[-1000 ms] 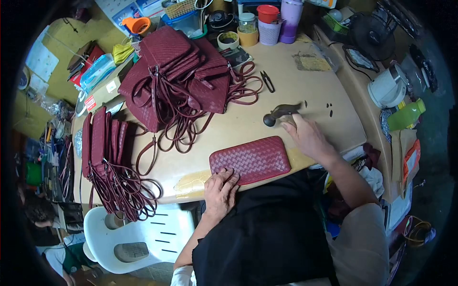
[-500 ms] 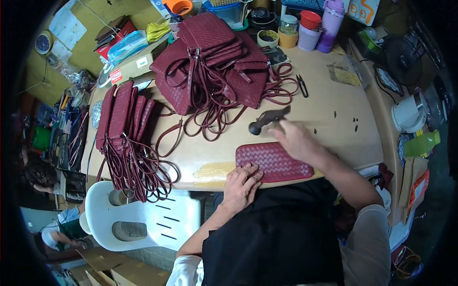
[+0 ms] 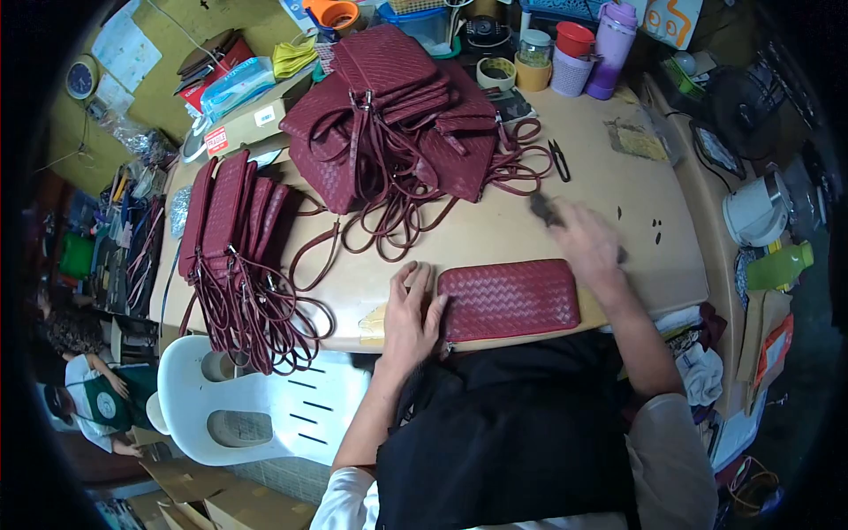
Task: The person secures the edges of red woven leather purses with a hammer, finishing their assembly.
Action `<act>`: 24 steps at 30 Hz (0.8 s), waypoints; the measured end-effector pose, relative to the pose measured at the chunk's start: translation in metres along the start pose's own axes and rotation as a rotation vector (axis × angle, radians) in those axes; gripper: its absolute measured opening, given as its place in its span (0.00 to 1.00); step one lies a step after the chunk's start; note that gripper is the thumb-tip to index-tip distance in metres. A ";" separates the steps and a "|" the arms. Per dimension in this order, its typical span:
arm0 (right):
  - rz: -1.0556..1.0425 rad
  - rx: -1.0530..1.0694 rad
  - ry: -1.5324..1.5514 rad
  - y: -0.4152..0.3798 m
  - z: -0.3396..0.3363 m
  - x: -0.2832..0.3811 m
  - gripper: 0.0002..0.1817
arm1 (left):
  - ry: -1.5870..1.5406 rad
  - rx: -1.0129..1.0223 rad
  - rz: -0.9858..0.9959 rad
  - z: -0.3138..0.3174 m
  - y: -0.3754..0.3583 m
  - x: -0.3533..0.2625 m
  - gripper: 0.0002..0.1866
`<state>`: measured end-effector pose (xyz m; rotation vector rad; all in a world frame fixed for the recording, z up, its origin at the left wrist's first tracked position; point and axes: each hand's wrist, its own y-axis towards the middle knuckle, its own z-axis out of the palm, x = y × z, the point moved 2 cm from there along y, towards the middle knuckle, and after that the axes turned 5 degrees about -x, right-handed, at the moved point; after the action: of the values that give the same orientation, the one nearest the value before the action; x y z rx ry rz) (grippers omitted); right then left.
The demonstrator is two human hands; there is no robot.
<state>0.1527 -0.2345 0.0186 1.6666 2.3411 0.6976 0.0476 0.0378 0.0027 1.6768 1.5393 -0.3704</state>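
Observation:
A dark red woven pouch [image 3: 508, 300] lies flat near the table's front edge. My left hand [image 3: 410, 316] is at its left side, thumb by the pouch's edge and fingers apart, with nothing seen in it. Above and right of the pouch, my right hand [image 3: 590, 243] is closed round a dark hammer [image 3: 545, 210]; it is blurred and its head shows at the fingers' left. Black snips [image 3: 560, 162] lie on the table beyond that hand.
Red woven bags with straps stand in a large pile [image 3: 389, 115] at the back and a smaller pile [image 3: 231, 216] at the left. A white chair [image 3: 265, 397] is at the front left. Cups and a purple bottle [image 3: 612, 53] stand behind. Another person [image 3: 102, 397] is at the far left.
My left hand has come off the pouch to its left side and opened. My right hand has moved right with the hammer. The person at the far left has shifted.

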 end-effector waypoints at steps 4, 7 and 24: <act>0.117 0.034 -0.257 -0.026 -0.005 -0.056 0.25 | 0.125 0.088 -0.003 0.021 0.023 -0.006 0.16; 0.039 -0.122 -0.252 -0.033 -0.020 -0.047 0.25 | 0.116 0.067 0.000 0.027 0.028 -0.006 0.10; -0.091 -0.178 0.981 -0.026 -0.113 0.057 0.08 | -0.379 -0.356 0.177 -0.100 0.000 -0.053 0.17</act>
<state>0.0643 -0.2181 0.1120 1.2607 2.7438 1.9788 0.0065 0.0735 0.1020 1.3583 1.0953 -0.2807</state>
